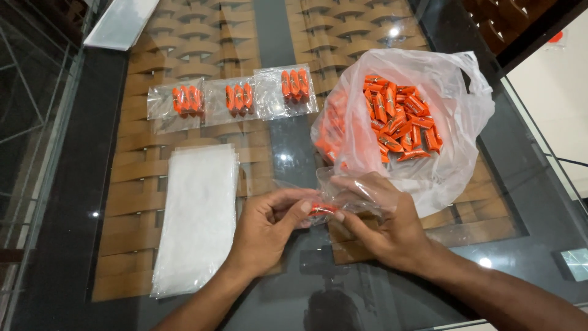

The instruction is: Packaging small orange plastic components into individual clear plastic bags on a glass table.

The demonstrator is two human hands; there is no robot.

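Both my hands meet low in the middle of the glass table (79,153). My left hand (266,230) pinches an orange wrapped candy (321,209) at the mouth of a small clear pouch (349,193). That pouch is held by my right hand (386,227), its film draped over the fingers. Just beyond, a large translucent plastic bag (441,171) lies open, full of several orange candies (398,122).
Three filled clear pouches (177,104), (236,98), (288,89), each with orange candies, lie in a row at the back. A stack of empty clear pouches (196,214) lies to the left of my hands. A white flat object (119,21) sits at the far left corner.
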